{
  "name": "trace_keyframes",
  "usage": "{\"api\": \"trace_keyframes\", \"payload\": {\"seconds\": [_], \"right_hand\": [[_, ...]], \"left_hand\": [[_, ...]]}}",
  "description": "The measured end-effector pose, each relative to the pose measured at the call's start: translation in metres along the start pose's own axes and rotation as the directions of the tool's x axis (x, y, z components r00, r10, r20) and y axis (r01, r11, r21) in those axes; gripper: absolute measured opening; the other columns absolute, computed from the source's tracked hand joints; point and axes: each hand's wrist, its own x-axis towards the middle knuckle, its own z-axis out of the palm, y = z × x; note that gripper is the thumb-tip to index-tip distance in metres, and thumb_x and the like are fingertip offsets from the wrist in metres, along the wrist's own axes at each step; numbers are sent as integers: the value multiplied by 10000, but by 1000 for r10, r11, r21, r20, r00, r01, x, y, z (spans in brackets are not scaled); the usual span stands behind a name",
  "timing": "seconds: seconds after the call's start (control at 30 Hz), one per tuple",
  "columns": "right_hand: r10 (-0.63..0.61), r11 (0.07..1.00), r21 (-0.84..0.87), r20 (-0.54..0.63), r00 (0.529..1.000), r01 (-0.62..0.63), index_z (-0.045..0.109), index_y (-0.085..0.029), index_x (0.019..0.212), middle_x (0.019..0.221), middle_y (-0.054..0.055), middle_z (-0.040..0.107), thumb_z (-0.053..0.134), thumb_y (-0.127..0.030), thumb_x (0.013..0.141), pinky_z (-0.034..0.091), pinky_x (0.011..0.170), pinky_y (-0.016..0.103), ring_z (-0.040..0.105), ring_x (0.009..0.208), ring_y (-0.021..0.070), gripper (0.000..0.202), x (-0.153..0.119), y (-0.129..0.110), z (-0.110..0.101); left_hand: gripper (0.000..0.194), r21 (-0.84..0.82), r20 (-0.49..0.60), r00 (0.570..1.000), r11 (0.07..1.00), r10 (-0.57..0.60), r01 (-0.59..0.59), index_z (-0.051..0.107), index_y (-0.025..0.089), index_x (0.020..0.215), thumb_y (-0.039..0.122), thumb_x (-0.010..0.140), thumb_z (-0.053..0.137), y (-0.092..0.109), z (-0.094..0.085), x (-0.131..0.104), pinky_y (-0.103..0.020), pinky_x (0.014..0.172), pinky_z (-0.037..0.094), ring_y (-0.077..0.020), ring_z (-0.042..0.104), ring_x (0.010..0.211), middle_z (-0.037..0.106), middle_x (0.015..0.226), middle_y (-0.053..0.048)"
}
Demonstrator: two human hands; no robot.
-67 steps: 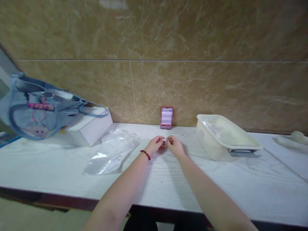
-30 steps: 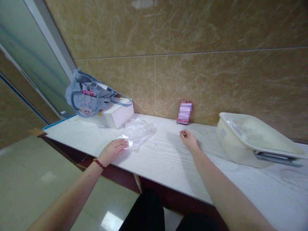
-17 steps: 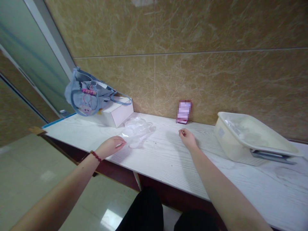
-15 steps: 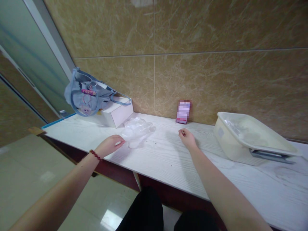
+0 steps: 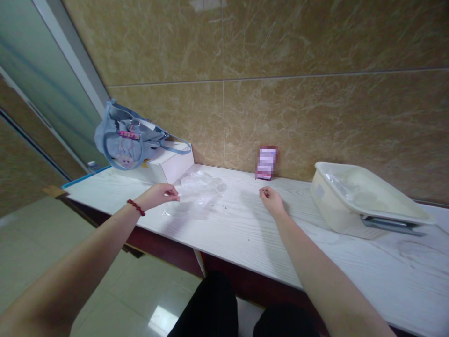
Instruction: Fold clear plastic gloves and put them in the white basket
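My left hand (image 5: pixel 162 195), with a dark red beaded bracelet (image 5: pixel 136 207) on its wrist, has thumb and fingertips pinched together at the left edge of a thin clear plastic sheet (image 5: pixel 201 187). That plastic is crumpled and see-through; whether it is a bag or gloves I cannot tell. It lies on the white wood-grain table (image 5: pixel 224 234), its left part near my fingers. My right hand (image 5: pixel 271 200) hovers over the table in front of the phone, fingers curled and closed. Anything small inside those fingers is hidden.
A phone (image 5: pixel 266 163) with a blurred screen leans on the tiled wall. To the right stands a cream plastic bin (image 5: pixel 333 206) with clear plastic inside and a grey handle (image 5: pixel 389 224). A blue bag (image 5: pixel 119 126) rests on a white box (image 5: pixel 171 168) at the left.
My left hand has moved slightly up and back, and the plastic now looks flatter and more spread out toward the left. My right hand has barely moved.
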Motion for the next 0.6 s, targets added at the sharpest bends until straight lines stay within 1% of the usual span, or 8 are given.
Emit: {"api": "trace_keyframes", "payload": {"seconds": [0.13, 0.27, 0.37, 0.47, 0.6], "right_hand": [[-2, 1000, -9, -2, 1000, 2, 574, -183, 780, 592, -3, 561, 429, -350, 684, 357, 502, 236, 493, 523, 127, 240, 1, 2, 1], [6, 1000, -10, 16, 1000, -6, 562, -178, 786, 588, -6, 557, 418, -347, 692, 349, 494, 228, 488, 512, 119, 241, 2, 3, 1], [-3, 1000, -6, 16, 1000, 3, 561, -175, 785, 588, -5, 556, 418, -338, 691, 351, 499, 227, 487, 512, 116, 236, 1, 2, 1], [-17, 1000, -10, 18, 1000, 17, 563, -174, 784, 593, -4, 559, 424, -332, 693, 353, 503, 227, 488, 513, 114, 230, 0, -1, 0], [-77, 996, -35, 44, 996, 79, 568, -175, 780, 601, -4, 564, 436, -318, 705, 362, 516, 228, 492, 522, 112, 209, -4, -7, 1]], "left_hand": [[246, 46, 12, 1000, 999, 19, -20, 607, 194, 703, 424, 654, 537, 6, -15, 10, -227, 641, 412, -150, 565, 660, 643, 703, -17], [301, 11, -10, 1000, 1000, 23, -23, 558, 178, 802, 442, 679, 483, 7, -23, 19, -242, 676, 429, -157, 577, 725, 639, 780, -31], [333, -23, 2, 1000, 1000, -4, 5, 531, 182, 854, 457, 672, 484, 10, -22, 20, -257, 690, 439, -163, 586, 734, 644, 784, -30], [350, -68, 36, 999, 998, -12, 14, 520, 188, 876, 455, 650, 513, 15, -17, 18, -260, 696, 445, -164, 593, 735, 648, 771, -22], [324, -66, 81, 997, 998, 5, 1, 542, 181, 817, 445, 629, 550, 21, -8, 15, -243, 655, 446, -151, 587, 695, 635, 729, -12]]}}
